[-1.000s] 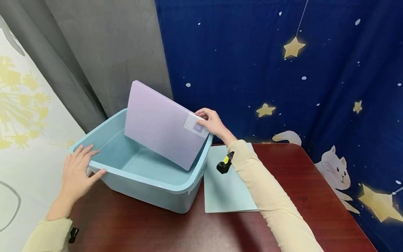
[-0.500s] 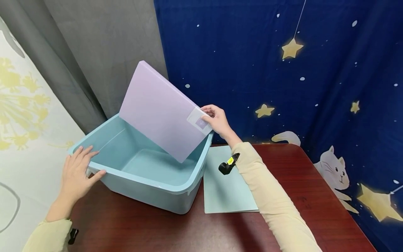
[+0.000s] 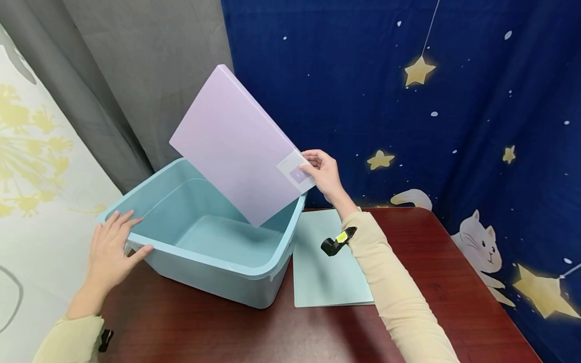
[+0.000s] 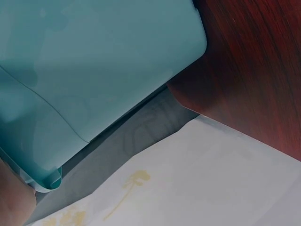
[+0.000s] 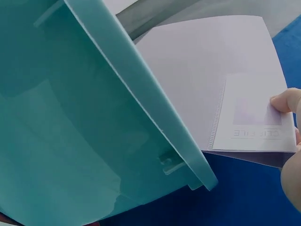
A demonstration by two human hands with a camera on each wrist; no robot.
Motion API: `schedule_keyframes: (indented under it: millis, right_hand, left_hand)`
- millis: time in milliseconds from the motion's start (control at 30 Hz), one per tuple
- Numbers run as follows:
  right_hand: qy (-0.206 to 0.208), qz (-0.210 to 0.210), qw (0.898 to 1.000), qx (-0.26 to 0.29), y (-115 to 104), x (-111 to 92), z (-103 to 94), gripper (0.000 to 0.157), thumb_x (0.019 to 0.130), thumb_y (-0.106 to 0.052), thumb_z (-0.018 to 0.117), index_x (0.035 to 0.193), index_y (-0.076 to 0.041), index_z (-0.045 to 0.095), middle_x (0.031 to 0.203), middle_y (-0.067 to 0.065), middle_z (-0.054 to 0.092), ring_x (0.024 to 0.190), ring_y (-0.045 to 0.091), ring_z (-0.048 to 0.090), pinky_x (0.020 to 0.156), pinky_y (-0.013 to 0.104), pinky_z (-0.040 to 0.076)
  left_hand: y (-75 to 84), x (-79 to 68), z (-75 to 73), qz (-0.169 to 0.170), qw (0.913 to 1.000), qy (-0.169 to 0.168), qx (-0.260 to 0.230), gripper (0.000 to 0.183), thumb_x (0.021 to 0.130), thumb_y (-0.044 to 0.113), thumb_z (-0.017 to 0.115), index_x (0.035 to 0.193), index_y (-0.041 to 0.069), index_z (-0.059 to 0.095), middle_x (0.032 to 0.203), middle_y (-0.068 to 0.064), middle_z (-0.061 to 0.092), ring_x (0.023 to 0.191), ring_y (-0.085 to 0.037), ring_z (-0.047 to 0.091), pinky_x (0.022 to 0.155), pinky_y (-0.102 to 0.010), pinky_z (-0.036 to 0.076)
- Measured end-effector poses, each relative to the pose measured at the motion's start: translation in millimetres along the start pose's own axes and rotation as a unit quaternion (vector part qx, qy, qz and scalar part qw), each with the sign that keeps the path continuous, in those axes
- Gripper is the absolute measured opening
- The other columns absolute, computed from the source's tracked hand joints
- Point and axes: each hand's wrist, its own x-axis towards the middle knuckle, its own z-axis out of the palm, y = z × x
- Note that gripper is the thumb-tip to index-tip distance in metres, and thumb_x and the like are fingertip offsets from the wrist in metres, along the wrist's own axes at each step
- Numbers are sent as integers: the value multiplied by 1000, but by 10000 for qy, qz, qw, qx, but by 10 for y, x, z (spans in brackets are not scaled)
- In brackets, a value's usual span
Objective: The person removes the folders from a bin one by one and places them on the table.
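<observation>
The purple folder [image 3: 231, 141] is tilted over the blue bin [image 3: 204, 256], one long edge sloping down to the right, its lowest corner seen against the bin's opening in the head view. Whether it touches the rim I cannot tell.

It looks like smooth plastic, stiff enough to keep its flat shape although supported near one corner. I would judge it light to moderate in weight, a little slippery, and not fragile, though a broad panel taken so far to one side should tend to swing or twist. The end with the label [image 3: 289, 164] gives a thin edge to pinch; a second hold at the far end would probably steady it better.

The right hand [image 3: 324, 174] pinches that labelled end, with the thumb on the front near the edge and the fingers behind. The folder therefore reaches up and leftward from this hand, most of its area well away from the grip.

The left hand [image 3: 111, 247] rests on the bin's near left corner, fingers laid over the rim and thumb spread along the outside; it is well apart from the folder.

Just right of the bin, a mint folder [image 3: 317, 267] lies flat on the tabletop [image 3: 422, 242], partly under the right sleeve [image 3: 395, 282]. Behind hang a grey curtain [image 3: 181, 40] and a starry blue one.
</observation>
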Motion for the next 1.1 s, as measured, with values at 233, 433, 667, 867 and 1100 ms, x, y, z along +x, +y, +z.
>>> schedule_keyframes:
  millis: [233, 433, 667, 867, 1100]
  right_hand:
    - [144, 40, 9998, 159, -1, -2, -64, 29, 80, 7, 61, 108, 11, 56, 99, 22, 61, 82, 13, 58, 70, 20, 46]
    - [368, -26, 9983, 458, 99, 77, -174, 30, 79, 6, 63, 109, 9, 57, 96, 11, 63, 80, 10, 59, 69, 21, 48]
    - [708, -272, 9942, 768, 63, 78, -289, 29, 78, 10, 62, 107, 11, 55, 89, -1, 62, 78, 10, 59, 67, 21, 48]
    - [893, -299, 9907, 987, 41, 42, -361, 28, 77, 11, 62, 104, 7, 58, 88, -1, 63, 79, 12, 58, 66, 22, 48]
    - [1022, -378, 9853, 1312, 0, -4, -452, 28, 76, 13, 61, 96, -6, 63, 89, 1, 63, 80, 13, 58, 68, 22, 47]
  left_hand:
    - [2, -5, 2, 14, 10000, 7, 2, 69, 74, 50, 63, 119, -1, 51, 132, -24, 42, 132, -38, 23, 102, -57, 8]
    - [-19, -1, 10, 21, 10000, 13, 1, 69, 74, 51, 62, 119, 0, 52, 132, -24, 42, 132, -38, 23, 102, -57, 8]
    - [-40, 15, 18, 58, 10000, -9, 22, 70, 74, 53, 61, 119, 0, 52, 133, -24, 42, 132, -38, 23, 101, -57, 10]
    - [-41, 27, 17, 102, 9999, 2, 69, 72, 74, 55, 61, 118, 0, 52, 132, -24, 43, 131, -39, 25, 94, -58, 16]
    - [-51, 45, 20, 91, 9999, 7, 74, 71, 74, 54, 61, 119, 0, 52, 132, -24, 43, 130, -40, 25, 96, -58, 15]
